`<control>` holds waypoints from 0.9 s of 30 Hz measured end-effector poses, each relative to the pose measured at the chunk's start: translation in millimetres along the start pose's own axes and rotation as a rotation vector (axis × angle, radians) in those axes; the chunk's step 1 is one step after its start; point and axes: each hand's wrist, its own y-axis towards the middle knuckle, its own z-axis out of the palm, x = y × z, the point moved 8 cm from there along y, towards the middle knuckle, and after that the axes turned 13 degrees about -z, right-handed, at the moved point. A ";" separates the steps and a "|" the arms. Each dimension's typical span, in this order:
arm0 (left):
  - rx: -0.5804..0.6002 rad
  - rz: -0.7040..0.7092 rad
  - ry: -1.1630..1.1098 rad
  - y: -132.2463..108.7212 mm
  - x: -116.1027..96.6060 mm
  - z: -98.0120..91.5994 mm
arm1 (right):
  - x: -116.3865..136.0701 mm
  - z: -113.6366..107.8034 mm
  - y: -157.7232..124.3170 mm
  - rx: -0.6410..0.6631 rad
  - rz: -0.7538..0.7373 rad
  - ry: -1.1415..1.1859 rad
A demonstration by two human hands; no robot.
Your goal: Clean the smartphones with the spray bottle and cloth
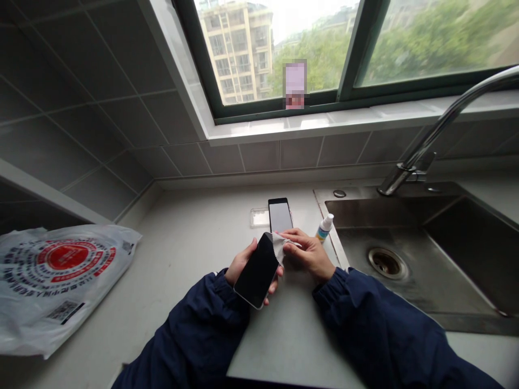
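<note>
My left hand (242,261) is wrapped round a smartphone (255,273) whose dark screen faces up; its fingertips show along the right edge. Pinched in my right hand (310,253) is a pale cleaning cloth (279,246) with a zigzag edge, which lies against the phone's upper right corner. Just beyond the hands, a second phone (280,215) with a light screen lies on the counter. A clear phone case (259,218) sits at its left, partly covered by it. A small spray bottle (325,228) with a white cap stands right of my right hand.
A steel sink (357,237) with a chrome faucet (425,132) is set into the counter (190,232) on the right. At the left lies a white plastic bag (60,286) with red print. A tiled wall and a window (316,48) rise behind.
</note>
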 end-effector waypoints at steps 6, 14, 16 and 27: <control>0.023 -0.049 -0.037 -1.2 4.2 0.0 | -4.6 7.1 -2.0 0.071 0.016 0.040; 0.005 -0.052 -0.009 -0.8 5.1 4.0 | -4.0 -3.3 -2.9 -0.035 0.009 0.075; 0.003 -0.047 0.003 -0.2 4.9 4.2 | -4.5 -6.5 -2.7 -0.080 0.012 0.081; -0.012 -0.045 0.017 -1.1 4.6 3.3 | 3.2 4.1 -0.4 0.052 -0.091 -0.081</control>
